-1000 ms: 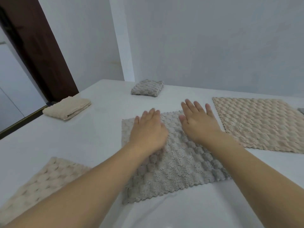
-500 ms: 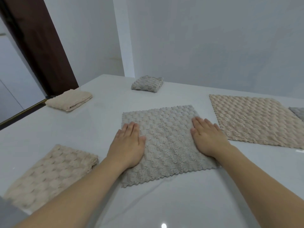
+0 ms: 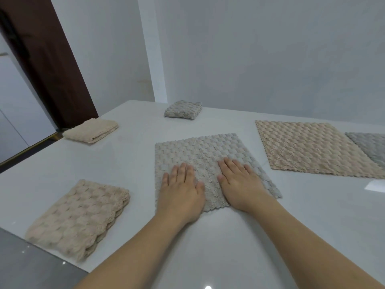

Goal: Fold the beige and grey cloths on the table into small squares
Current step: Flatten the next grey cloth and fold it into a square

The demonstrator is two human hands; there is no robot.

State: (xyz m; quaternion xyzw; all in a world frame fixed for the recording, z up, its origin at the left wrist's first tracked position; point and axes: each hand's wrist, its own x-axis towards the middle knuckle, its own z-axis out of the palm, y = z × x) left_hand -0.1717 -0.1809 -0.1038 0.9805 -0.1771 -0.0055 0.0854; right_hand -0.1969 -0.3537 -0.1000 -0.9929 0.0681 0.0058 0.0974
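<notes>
both hands have slid together, left hand (image 3: pixel 181 190) and right hand (image 3: pixel 239 184) pressing flat, fingers spread, on grey cloth (image 3: pixel 208 151)

Single head-worn wide-angle view, looking forward and down, close over the white table (image 3: pixel 116 159), walls behind

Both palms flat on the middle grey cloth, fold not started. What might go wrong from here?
1. The flat grey textured cloth lies askew on the glossy white table; it may slide, so edges mismatch.
2. Left hand and right hand cover its near edge; lifting there may bunch it.
</notes>
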